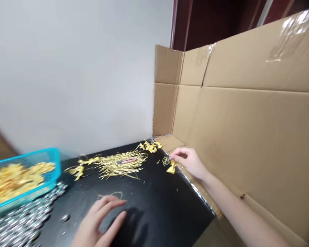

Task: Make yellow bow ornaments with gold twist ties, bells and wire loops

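Note:
Over the right edge of the black table, my right hand is closed, its thumb and fingertips pinching a small yellow ribbon bow that hangs down. Just left of these fingers lies a little tangle of gold cord. My left hand hovers low over the front of the table with thumb and fingers apart and nothing between them. Behind its fingertips a loop of gold cord shows, partly hidden. Whether the hand touches the cord I cannot tell.
Cut gold cords lie in a pile with pink-handled snips on top. Finished bows sit at the back corner, others left. A blue basket holds yellow ribbon pieces, beside silver beads. Cardboard walls the right side.

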Demonstrator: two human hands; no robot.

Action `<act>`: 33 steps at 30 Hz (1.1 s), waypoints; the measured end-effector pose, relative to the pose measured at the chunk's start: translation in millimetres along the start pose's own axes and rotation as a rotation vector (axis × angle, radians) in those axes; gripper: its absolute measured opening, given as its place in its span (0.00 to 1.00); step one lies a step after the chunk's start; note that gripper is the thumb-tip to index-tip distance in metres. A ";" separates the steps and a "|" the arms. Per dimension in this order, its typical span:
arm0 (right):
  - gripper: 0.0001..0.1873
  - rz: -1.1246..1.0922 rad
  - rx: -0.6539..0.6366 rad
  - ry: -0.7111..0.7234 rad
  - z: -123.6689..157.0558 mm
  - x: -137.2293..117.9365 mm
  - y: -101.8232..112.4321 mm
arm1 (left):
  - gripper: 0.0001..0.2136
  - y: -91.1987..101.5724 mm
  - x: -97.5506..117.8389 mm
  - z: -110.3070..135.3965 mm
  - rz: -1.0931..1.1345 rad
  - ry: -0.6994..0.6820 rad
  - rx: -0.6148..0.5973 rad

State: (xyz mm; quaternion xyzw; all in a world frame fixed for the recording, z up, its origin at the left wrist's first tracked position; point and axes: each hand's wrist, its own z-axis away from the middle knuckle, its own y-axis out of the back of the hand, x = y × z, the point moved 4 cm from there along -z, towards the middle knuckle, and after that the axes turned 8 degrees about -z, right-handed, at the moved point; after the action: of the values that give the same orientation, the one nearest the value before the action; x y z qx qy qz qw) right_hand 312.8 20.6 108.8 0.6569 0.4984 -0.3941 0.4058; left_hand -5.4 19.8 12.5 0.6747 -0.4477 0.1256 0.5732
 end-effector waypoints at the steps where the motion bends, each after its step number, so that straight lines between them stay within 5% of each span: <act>1: 0.12 -0.096 -0.039 -0.010 8.1 -6.8 -20.3 | 0.13 -2.2 22.6 1.5 0.115 0.088 -0.021; 5: 0.15 -0.442 -0.186 -0.096 43.2 -21.9 -94.5 | 0.24 -19.3 79.2 15.5 0.744 0.346 -0.119; 7: 0.16 -0.583 -0.226 -0.160 58.5 -22.9 -120.9 | 0.22 -20.1 86.4 25.9 0.950 0.405 -0.088; 10: 0.17 -0.740 -0.227 -0.242 74.9 -20.6 -143.5 | 0.17 -9.8 83.3 44.6 0.972 0.436 0.017; 16: 0.12 -0.865 -0.185 -0.338 97.0 -16.3 -151.3 | 0.14 9.9 72.6 74.6 0.999 0.455 0.190; 23: 0.14 -0.859 -0.174 -0.403 115.5 -11.3 -147.5 | 0.16 0.8 58.6 87.6 0.927 0.446 0.234; 33: 0.11 -0.836 -0.152 -0.375 100.9 2.5 -150.8 | 0.14 -11.1 53.7 84.9 0.949 0.414 0.070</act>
State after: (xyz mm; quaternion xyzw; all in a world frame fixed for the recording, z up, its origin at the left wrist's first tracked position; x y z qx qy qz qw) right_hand 154.8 -45.7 49.0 0.2853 0.6659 -0.5982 0.3425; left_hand 4.1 -80.8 15.4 0.3771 -0.5773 0.5175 0.5067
